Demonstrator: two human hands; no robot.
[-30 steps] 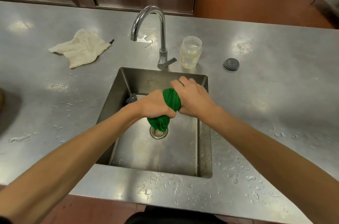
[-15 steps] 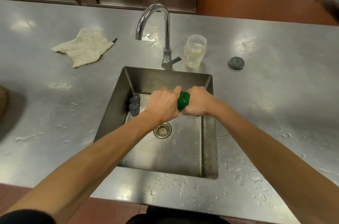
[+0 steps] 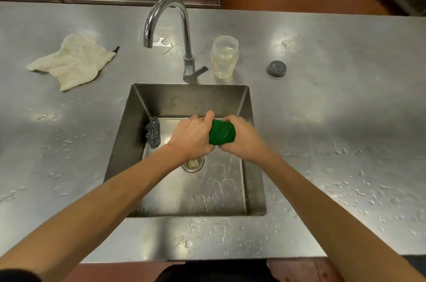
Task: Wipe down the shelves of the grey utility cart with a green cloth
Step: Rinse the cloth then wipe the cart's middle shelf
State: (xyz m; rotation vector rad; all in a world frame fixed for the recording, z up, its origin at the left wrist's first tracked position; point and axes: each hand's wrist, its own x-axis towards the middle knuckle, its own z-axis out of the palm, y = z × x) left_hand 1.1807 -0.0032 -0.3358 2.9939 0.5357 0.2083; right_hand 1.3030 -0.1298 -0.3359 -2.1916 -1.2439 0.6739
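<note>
The green cloth [image 3: 222, 132] is twisted into a tight roll above the steel sink [image 3: 254, 189]. My left hand [image 3: 192, 136] grips its left end and my right hand [image 3: 242, 137] grips its right end, fingers curled round it. Only the middle of the cloth shows between the two fists. The grey utility cart is not in view.
A curved tap [image 3: 171, 34] stands behind the sink, with a clear jar [image 3: 224, 56] and a dark round lid [image 3: 276, 67] to its right. A cream rag [image 3: 72, 61] lies on the wet counter at the left. A steel scourer [image 3: 153, 131] sits in the sink's left corner.
The cloth hung down from my fists over the drain a second ago; now it is wrung into a short horizontal roll, with my hands turned knuckles-up and held level side by side.
</note>
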